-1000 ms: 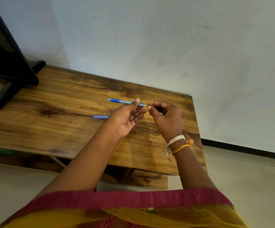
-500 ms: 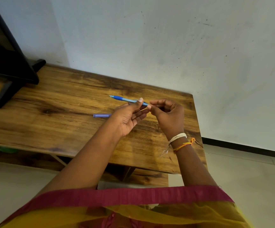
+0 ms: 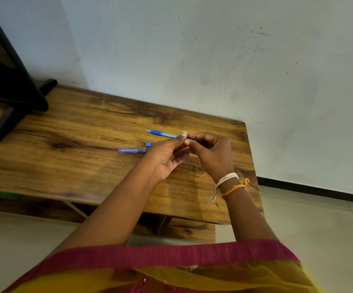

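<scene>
A blue pen (image 3: 160, 133) is held level just above the wooden table (image 3: 65, 166), its tip pointing left. My left hand (image 3: 167, 157) pinches its barrel between thumb and fingers, palm turned up. My right hand (image 3: 211, 155), with thread bands on the wrist, has curled fingers pinching at the pen's rear end; what is between the fingertips is too small to tell. A purple see-through tube (image 3: 131, 150) lies on the table left of my left hand. A small blue cap (image 3: 148, 144) sits just beyond it.
A black screen on a black stand (image 3: 12, 98) occupies the table's far left. A pale wall runs behind the table, whose right edge (image 3: 249, 157) is close to my right hand. A lower shelf (image 3: 182, 229) shows beneath, and pale floor lies around.
My two hands have drawn closer together at the pen's rear end. A small blue cap now shows on the table beside my left hand.
</scene>
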Action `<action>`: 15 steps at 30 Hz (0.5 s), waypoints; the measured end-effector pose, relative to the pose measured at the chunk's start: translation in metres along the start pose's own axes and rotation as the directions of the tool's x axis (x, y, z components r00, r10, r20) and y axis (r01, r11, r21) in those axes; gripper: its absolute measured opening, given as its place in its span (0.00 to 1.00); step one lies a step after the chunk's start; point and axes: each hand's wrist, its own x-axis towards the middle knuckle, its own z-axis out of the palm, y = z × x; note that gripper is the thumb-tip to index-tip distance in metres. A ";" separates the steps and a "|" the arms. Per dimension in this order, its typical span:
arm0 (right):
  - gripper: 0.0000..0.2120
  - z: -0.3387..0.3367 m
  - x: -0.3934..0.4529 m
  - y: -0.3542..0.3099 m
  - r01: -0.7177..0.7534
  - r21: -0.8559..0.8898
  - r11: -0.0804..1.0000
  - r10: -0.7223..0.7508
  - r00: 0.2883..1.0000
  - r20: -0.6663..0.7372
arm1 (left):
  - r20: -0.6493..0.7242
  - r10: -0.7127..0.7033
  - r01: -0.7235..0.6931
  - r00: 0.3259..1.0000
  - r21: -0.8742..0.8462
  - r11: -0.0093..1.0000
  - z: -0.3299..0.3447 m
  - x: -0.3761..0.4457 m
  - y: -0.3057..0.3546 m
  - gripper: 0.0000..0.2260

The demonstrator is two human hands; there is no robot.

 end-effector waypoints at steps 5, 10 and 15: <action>0.05 -0.005 0.004 0.004 -0.082 0.102 0.991 0.093 0.990 -0.103 | 0.019 -0.024 0.024 1.000 0.029 0.999 0.001 -0.002 0.001 0.06; 0.03 -0.007 0.007 0.016 -0.197 0.142 0.970 0.226 0.945 -0.236 | -0.040 -0.054 0.057 0.998 0.061 0.997 -0.002 -0.001 0.000 0.13; 0.06 -0.006 0.008 0.020 -0.267 0.129 0.955 0.292 0.923 -0.250 | -0.092 -0.067 0.073 0.993 0.072 0.995 -0.008 0.003 0.001 0.12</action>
